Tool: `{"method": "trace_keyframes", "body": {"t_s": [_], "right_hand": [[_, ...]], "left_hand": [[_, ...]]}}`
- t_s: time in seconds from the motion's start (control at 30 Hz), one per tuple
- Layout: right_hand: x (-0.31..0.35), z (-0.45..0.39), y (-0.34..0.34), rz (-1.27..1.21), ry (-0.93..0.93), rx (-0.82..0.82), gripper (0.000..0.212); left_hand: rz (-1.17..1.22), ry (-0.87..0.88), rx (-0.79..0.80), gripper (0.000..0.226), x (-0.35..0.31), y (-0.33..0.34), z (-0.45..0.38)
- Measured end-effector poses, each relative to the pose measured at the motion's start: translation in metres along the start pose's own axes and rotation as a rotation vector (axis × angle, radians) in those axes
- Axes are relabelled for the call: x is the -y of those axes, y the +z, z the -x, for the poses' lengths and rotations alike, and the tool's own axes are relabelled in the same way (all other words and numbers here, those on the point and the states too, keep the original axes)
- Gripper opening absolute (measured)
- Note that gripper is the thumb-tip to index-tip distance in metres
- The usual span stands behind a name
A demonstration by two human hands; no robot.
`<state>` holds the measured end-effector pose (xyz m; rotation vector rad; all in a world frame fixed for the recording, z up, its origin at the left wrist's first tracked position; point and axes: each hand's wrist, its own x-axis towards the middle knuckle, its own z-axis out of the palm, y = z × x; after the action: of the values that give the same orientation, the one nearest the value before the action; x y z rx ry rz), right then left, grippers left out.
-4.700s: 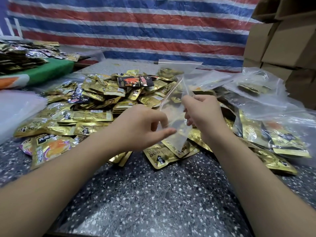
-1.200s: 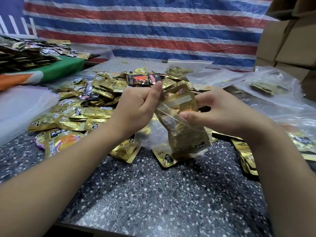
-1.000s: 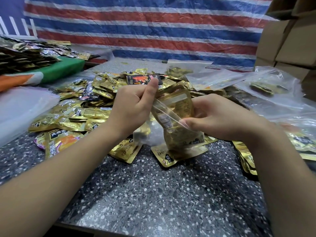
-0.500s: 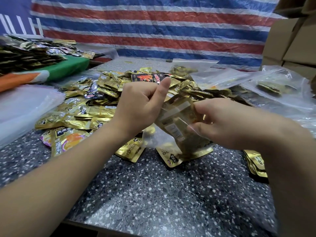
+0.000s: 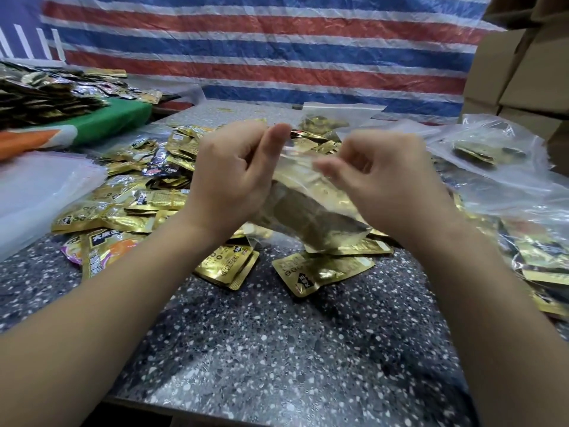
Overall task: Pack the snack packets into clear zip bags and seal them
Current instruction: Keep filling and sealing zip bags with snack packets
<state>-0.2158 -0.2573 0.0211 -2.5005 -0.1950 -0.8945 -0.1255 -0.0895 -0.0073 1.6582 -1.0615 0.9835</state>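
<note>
- Since half a second ago we have tipped the clear plastic zip bag (image 5: 311, 208) of gold foil packets over: it stood nearly upright between our hands, and it now leans with its mouth up and away from us.
- The bag's long axis runs from its mouth at upper left down to its bottom corner at lower right, just above the speckled dark stone worktop (image 5: 277, 349).
- Our left hand (image 5: 234, 177) has its fingers curled and its thumb raised, and it pinches the bag's top edge at the left end.
- Our right hand (image 5: 388, 180) is curled too, pinching the same top edge at the right end; the fingertips are blurred, so we cannot tell how tightly they press.
- We hold one bag; the packets inside overlap too much to count.
- Two loose gold foil packets (image 5: 320, 272) lie flat on the worktop just below the bag, and a heap of gold packets (image 5: 147, 195) too many to count spreads behind our left hand.
- Filled clear bags (image 5: 492, 167) lie piled at the right.
- Brown cardboard boxes (image 5: 523, 78) stand stacked at far right.
</note>
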Motion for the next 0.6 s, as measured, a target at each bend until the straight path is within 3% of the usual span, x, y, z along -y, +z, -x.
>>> {"method": "trace_keyframes", "body": {"t_s": [0.1,0.3,0.4,0.5,0.6], "right_hand": [[0.0,-0.002,-0.003,-0.13,-0.086,-0.188,0.051],[-0.004,-0.001,-0.007,-0.069,-0.232,-0.007,0.027],[-0.009,-0.003,-0.002,-0.113,-0.208,-0.097,0.021],[-0.013,-0.006,0.003,-0.184,-0.136,-0.223,0.018],[-0.017,-0.006,0.008,-0.2,-0.092,-0.272,0.015]], "left_hand": [[0.027,-0.059,-0.055,0.05,0.001,-0.004,-0.002],[0.11,-0.224,-0.163,0.067,0.003,-0.009,-0.007],[0.164,-0.23,-0.156,0.058,0.002,-0.008,-0.006],[0.344,-0.411,-0.011,0.037,0.001,0.001,-0.003],[0.344,-0.642,0.323,0.035,0.012,0.008,0.002]]}}
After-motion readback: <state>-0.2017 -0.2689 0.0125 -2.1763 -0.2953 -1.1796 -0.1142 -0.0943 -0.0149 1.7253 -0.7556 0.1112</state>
